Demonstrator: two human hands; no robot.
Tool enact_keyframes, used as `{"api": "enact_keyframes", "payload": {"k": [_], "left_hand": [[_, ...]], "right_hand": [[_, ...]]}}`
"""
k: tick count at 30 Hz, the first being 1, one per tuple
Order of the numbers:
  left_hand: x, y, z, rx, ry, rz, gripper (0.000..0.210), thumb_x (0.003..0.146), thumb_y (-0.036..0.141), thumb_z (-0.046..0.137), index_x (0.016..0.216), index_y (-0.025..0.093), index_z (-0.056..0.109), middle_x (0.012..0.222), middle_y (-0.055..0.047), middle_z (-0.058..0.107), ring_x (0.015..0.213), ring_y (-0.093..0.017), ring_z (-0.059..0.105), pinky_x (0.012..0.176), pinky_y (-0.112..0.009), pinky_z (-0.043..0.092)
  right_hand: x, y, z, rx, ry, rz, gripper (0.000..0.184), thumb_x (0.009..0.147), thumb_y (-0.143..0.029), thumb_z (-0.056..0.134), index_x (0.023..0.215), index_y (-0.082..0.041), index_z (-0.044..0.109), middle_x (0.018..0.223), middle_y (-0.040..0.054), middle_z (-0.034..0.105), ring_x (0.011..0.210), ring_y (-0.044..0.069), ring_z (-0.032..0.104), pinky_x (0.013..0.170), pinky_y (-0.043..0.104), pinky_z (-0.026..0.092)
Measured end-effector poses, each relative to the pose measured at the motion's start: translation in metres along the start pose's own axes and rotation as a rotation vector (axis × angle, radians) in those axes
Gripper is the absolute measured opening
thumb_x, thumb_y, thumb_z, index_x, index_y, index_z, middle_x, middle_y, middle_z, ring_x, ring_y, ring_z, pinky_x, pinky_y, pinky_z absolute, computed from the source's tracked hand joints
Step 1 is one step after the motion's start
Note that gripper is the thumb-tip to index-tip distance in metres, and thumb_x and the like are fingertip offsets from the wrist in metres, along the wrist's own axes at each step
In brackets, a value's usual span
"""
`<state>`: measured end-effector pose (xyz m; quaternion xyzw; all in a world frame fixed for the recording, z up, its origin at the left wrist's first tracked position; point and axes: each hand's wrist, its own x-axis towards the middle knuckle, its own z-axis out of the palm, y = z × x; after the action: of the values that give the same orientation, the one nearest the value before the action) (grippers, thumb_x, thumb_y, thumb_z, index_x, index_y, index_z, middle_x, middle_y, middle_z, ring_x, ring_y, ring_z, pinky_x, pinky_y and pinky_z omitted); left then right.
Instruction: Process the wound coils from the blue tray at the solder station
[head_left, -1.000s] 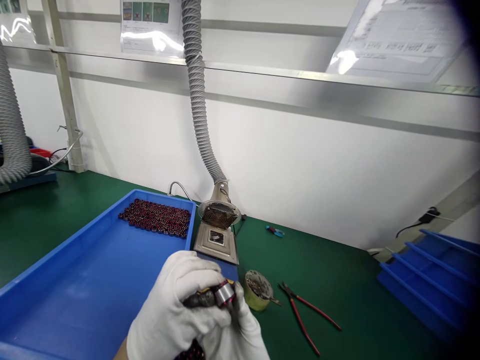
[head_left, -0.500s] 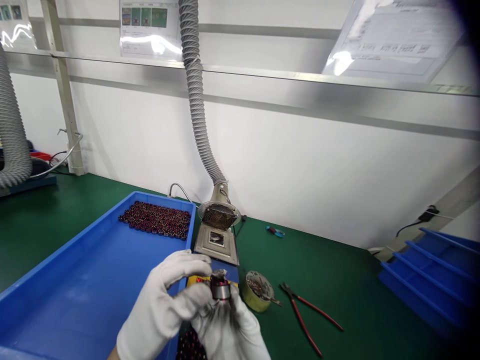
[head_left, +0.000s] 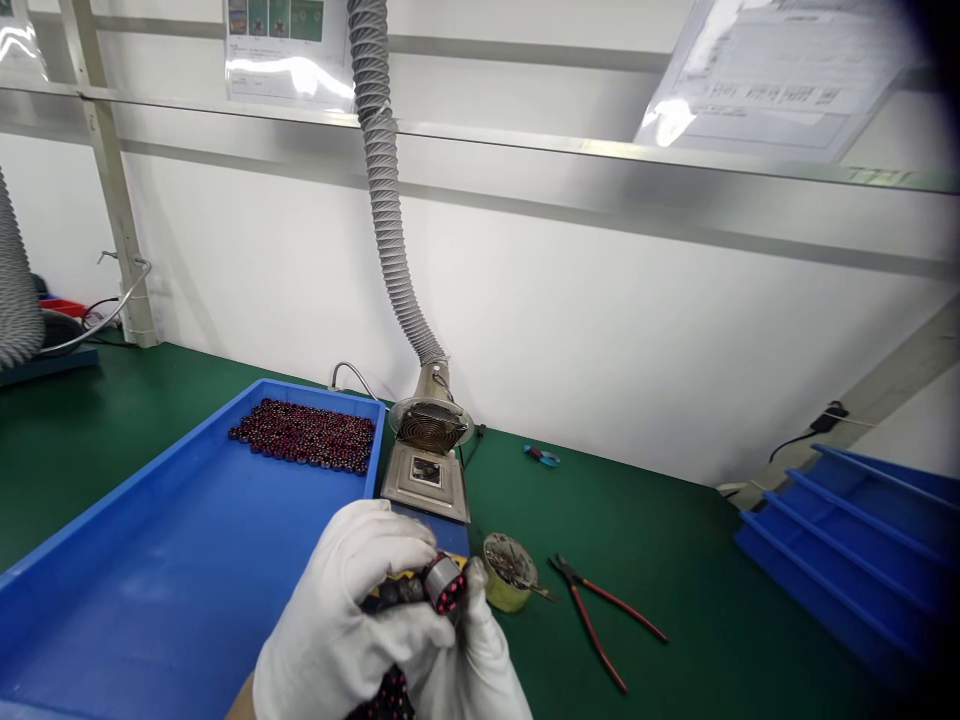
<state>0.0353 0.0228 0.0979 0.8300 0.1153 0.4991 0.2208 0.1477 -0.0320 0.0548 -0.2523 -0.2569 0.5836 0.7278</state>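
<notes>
On your far left the blue tray [head_left: 150, 560] lay on the green tabletop [head_left: 660, 560], with the batch of dark red wound parts [head_left: 304, 448] crowded in its far corner, untouched between the earlier pictures and this one. Next came your left hand [head_left: 352, 620], gloved in white, its grip closed over a dark handle-like piece that carried the small metal-cased coil part [head_left: 444, 583]. Half a second before, you held that part upright with its end facing up; here you had tipped it over so the end with the red windings pointed right and toward you (much as it lay a second ago). Your right hand [head_left: 472, 665] sat just beneath and touching, fingers cupped up against the part, though how tightly it held I cannot tell. By my judgement that turning meant you were checking the part all round or lining it up, and it had not left your hands. Behind it stood the small solder pot [head_left: 426, 478] under the grey extraction hose [head_left: 386, 220], then the round tin [head_left: 506, 570] and the red-handled pliers [head_left: 600, 620], all unmoved.
</notes>
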Motion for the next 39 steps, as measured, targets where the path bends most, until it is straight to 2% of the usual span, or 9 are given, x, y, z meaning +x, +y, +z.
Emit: {"api": "enact_keyframes", "payload": {"k": [5,9,16,21,24,27,32,36,39], "left_hand": [[-0.003,-0.002,-0.002,-0.106,0.057,-0.012,0.018,0.08,0.023,0.058,0.098,0.025,0.057,0.096,-0.003,0.066,0.094,-0.018,0.058,0.087,-0.032,0.045],[-0.002,-0.004,-0.001,-0.226,0.132,-0.075,0.008,0.077,0.028,0.063,0.084,0.024,0.062,0.085,-0.003,0.068,0.084,-0.018,0.062,0.079,-0.031,0.049],[-0.001,-0.007,-0.003,-0.175,0.19,-0.149,0.017,0.074,0.03,0.064,0.061,0.02,0.06,0.066,-0.003,0.066,0.067,-0.018,0.062,0.077,-0.033,0.048],[-0.004,-0.008,-0.012,-0.271,0.024,-0.326,0.03,0.083,0.041,0.048,0.069,0.019,0.065,0.078,-0.007,0.068,0.078,-0.021,0.062,0.078,-0.035,0.048],[-0.005,-0.002,-0.015,-0.242,-0.04,-0.391,0.024,0.067,0.035,0.067,0.086,0.021,0.067,0.097,-0.007,0.067,0.091,-0.024,0.061,0.084,-0.036,0.047],[-0.004,0.003,-0.01,-0.237,0.003,-0.488,0.032,0.057,0.017,0.07,0.088,0.022,0.068,0.101,-0.006,0.066,0.092,-0.024,0.061,0.083,-0.035,0.049],[0.001,0.002,0.002,-0.642,0.075,-0.673,0.015,0.057,0.009,0.068,0.067,0.02,0.071,0.082,-0.002,0.069,0.074,-0.016,0.064,0.065,-0.022,0.051],[0.0,-0.004,0.006,-0.755,0.213,-0.63,0.011,0.064,0.015,0.066,0.053,0.016,0.065,0.057,0.0,0.063,0.056,-0.013,0.056,0.057,-0.023,0.047],[-0.005,-0.01,0.002,-0.809,0.337,-0.576,0.012,0.065,0.017,0.067,0.054,0.017,0.063,0.059,0.001,0.064,0.059,-0.014,0.057,0.062,-0.025,0.048]], "right_hand": [[0.014,-0.003,-0.015,0.011,-0.013,0.028,0.014,0.073,-0.028,0.07,0.08,-0.018,0.063,0.077,0.0013,0.064,0.076,0.018,0.061,0.069,0.033,0.053],[0.028,-0.001,-0.022,0.01,-0.015,0.044,0.02,0.06,-0.023,0.08,0.073,-0.019,0.064,0.07,0.0004,0.064,0.069,0.018,0.061,0.065,0.031,0.052],[0.012,0.006,-0.004,0.057,-0.02,0.095,0.025,0.059,-0.023,0.083,0.078,-0.015,0.068,0.074,0.0046,0.066,0.07,0.019,0.061,0.072,0.033,0.05],[-0.001,0.002,0.015,0.175,-0.062,0.174,0.033,0.068,-0.034,0.078,0.094,-0.017,0.067,0.084,0.0063,0.067,0.073,0.017,0.063,0.067,0.028,0.05],[-0.002,-0.001,0.013,0.222,-0.031,0.146,0.028,0.069,-0.03,0.078,0.091,-0.018,0.067,0.087,0.0053,0.067,0.079,0.017,0.062,0.069,0.026,0.05],[0.0,-0.002,0.002,0.149,0.019,0.104,0.026,0.066,-0.027,0.078,0.088,-0.018,0.068,0.09,0.0064,0.067,0.086,0.021,0.061,0.077,0.033,0.05],[0.011,0.002,-0.016,0.031,-0.023,0.062,0.031,0.058,-0.024,0.082,0.085,-0.018,0.068,0.081,0.0049,0.067,0.082,0.022,0.061,0.08,0.037,0.049],[0.028,0.01,-0.026,0.028,-0.032,0.043,0.031,0.051,-0.017,0.085,0.076,-0.018,0.068,0.077,0.0038,0.067,0.072,0.019,0.062,0.071,0.03,0.051],[0.034,0.011,-0.03,0.055,-0.039,0.09,0.025,0.051,-0.02,0.086,0.067,-0.016,0.067,0.066,0.0022,0.066,0.062,0.015,0.061,0.061,0.024,0.05]]}}
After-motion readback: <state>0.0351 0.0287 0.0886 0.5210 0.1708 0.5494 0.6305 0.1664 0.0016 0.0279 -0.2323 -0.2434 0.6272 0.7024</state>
